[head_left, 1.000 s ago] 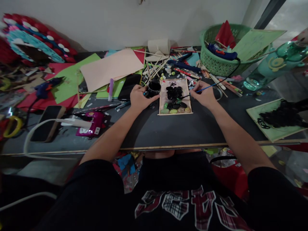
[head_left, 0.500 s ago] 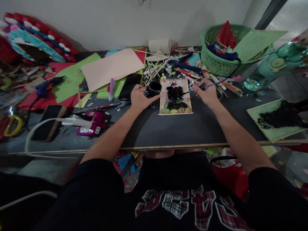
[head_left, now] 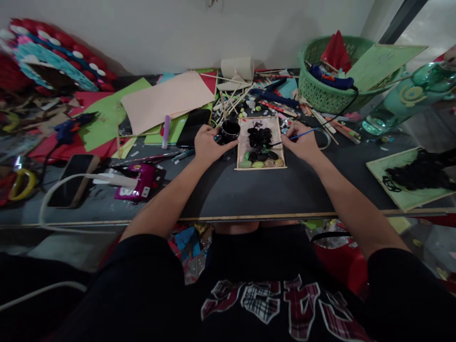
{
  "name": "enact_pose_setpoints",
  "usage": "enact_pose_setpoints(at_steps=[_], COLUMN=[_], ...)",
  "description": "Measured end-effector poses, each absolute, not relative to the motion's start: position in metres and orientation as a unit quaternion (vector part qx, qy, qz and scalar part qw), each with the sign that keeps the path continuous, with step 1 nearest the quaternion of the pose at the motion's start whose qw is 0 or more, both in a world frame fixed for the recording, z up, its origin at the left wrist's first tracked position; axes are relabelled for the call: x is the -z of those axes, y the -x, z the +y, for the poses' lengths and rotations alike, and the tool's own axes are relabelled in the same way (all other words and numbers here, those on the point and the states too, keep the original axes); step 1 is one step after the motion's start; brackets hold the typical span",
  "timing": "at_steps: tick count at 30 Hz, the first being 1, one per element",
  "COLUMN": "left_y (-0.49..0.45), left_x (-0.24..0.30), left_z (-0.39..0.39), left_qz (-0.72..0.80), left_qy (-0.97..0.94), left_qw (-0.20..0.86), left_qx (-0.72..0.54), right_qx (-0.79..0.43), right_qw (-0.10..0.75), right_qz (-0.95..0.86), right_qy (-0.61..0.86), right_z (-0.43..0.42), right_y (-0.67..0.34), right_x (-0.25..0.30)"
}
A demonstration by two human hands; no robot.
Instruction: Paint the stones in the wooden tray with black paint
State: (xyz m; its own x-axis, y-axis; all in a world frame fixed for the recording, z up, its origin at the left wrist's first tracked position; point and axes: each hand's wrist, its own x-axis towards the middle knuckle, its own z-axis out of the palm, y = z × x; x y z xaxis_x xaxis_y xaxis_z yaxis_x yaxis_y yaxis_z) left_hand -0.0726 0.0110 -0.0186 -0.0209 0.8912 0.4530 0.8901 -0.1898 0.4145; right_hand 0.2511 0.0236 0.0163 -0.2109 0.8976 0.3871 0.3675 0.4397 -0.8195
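A small framed panel (head_left: 242, 147) lies flat in front of me, with black-painted stones (head_left: 260, 137) over its middle and several green and yellowish stones (head_left: 258, 164) along its near edge. My right hand (head_left: 301, 141) is closed on a thin blue-handled paintbrush (head_left: 302, 134) at the panel's right side. The brush's dark tip reaches the lower right part of the black stones. At the left of the panel my left hand (head_left: 209, 144) is wrapped around a small cup of black paint (head_left: 230, 131). Thin sticks stand in or just behind the cup.
A green basket (head_left: 322, 97) holds a glue gun and papers; a water bottle (head_left: 402, 104) stands right of it. Another panel with black (head_left: 377, 171) lies at the right. Left are a phone (head_left: 73, 180), a purple device (head_left: 137, 183) with a white cable, and coloured papers (head_left: 167, 99).
My right hand has come slightly down and nearer, and the brush tip has moved lower on the panel. My left hand stays at the cup.
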Motion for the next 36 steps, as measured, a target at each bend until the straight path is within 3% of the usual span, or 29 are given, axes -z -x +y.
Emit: enact_pose_setpoints(at_steps=[19,36], left_y=[0.070,0.070], left_x=[0.016,0.016], left_z=[0.009,0.010], left_qz=[0.627,0.631], left_qy=[-0.706,-0.704], left_qw=[-0.003,0.001], left_qx=[-0.330,-0.326], right_qx=[-0.277,-0.296], right_qw=[0.427,0.483], right_qz=[-0.746,-0.717], right_qy=[0.428,0.406], right_z=[0.013,0.015], right_y=[-0.246,-0.244], right_x=[-0.020,-0.012])
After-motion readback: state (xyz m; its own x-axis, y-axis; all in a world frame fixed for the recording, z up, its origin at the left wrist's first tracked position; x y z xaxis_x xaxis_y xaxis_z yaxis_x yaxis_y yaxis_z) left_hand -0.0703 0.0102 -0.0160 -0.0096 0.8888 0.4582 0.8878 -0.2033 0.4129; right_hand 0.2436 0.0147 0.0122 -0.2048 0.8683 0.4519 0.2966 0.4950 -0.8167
